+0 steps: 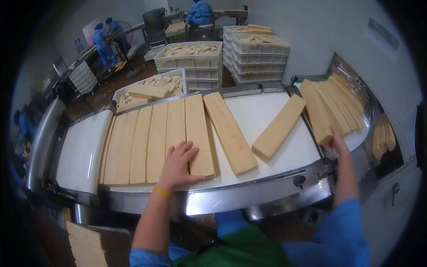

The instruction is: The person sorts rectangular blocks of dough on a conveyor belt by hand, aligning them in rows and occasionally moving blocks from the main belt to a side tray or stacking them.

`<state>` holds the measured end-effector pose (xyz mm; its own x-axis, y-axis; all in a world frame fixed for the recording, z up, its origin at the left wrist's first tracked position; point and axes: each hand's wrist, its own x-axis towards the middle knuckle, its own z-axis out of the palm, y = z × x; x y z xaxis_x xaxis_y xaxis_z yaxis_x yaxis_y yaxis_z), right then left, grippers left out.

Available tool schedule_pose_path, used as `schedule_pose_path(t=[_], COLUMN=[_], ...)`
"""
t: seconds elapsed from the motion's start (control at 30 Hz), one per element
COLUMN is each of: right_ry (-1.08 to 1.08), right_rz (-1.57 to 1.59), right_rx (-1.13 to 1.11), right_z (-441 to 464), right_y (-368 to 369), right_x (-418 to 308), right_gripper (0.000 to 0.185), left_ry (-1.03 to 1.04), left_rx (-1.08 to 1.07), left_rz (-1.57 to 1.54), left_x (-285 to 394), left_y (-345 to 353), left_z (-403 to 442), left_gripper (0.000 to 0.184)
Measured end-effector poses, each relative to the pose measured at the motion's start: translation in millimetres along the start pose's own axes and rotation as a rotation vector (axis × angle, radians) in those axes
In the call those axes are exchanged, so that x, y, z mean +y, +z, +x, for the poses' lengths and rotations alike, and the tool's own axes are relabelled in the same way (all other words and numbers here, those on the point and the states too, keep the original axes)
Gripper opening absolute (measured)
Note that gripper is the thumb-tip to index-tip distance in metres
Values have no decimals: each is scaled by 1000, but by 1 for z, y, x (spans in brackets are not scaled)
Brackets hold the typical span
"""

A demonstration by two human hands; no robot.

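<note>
Tan blocks [138, 147], long and smooth, lie side by side in a row on the left part of the white conveyor belt [287, 155]. The left hand [180, 164] rests on the right end of this row, its fingers spread and released, with the thumb reaching along the near end of the rightmost block in the row [199, 129]. A yellow band [162, 192] circles the left wrist.

Just right of the row, a slanted block [229, 133] lies on the belt, its far end tilted toward the row. Farther right, an angled block [279, 127] lies turned the other way, its far end near the belt's right edge.

Beyond that edge, the right hand [338, 141] grasps the near end of the held block [316, 111], fingers bent around it. More blocks fan out right of it on a round surface [356, 141].

Behind the belt, an open white crate [178, 84] holds broken tan pieces [167, 82], and stacked crates [259, 59] stand farther back. Beyond them sits a co-worker in blue [200, 14]; two others in blue [104, 46] stand behind the belt, farther left.
</note>
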<state>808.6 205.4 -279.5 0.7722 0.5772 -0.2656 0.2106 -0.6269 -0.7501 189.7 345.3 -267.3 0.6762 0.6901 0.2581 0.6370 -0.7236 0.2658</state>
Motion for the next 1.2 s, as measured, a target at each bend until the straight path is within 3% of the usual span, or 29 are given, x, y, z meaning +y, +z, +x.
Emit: schedule_pose_path(t=[0.07, 0.1, 0.17, 0.2, 0.27, 0.43, 0.53, 0.57, 0.67, 0.8, 0.9, 1.0, 1.07, 1.2], right_ry=[78, -178, -345, -441, -549, -691, -954, -938, -1010, -870, -1120, -1080, -1127, -1214], right_rz=[99, -93, 114, -168, -315, -147, -273, -155, -255, -269, -504, -566, -556, -438], right_rx=[-94, 91, 225, 269, 288, 3, -207, -357, -493, -472, -329, -294, -238, -203], right_z=[16, 33, -58, -51, -71, -143, -144, -144, -156, -160, -197, -210, -201, -196], right_y=[1, 15, 60, 91, 138, 160, 163, 165, 182, 193, 185, 195, 208, 209], right_x=[22, 37, -29, -20, -23, -54, -57, -61, -86, -90, -87, -90, -85, -83], right_gripper=[65, 72, 79, 78, 76, 67, 66, 68, 69, 85, 93, 99, 95, 79], left_ry=[7, 9, 13, 10, -1, -12, -11, -10, -24, -32, -14, 30, 89, 39], left_rx=[-3, 4, 16, 16, 19, 24, 19, 16, 13, 0, -20, -47, -56, -35], left_rz=[18, 13, 10, 5, -7, -11, -9, -11, -24, -33, 20, 79, 70, 86], left_x=[-2, -1, -4, -5, -8, -12, -14, -14, -16, -23, -23, 2, 23, 17], left_y=[-1, -1, -1, -1, -1, -1, -5, -5, -7, -8, -7, -5, -3, 9], left_z=[-1, -1, -4, -5, -8, -12, -11, -12, -14, -18, -17, -15, -2, -1], left_gripper=[91, 90, 90, 90, 90, 91, 92, 92, 92, 92, 94, 95, 95, 75])
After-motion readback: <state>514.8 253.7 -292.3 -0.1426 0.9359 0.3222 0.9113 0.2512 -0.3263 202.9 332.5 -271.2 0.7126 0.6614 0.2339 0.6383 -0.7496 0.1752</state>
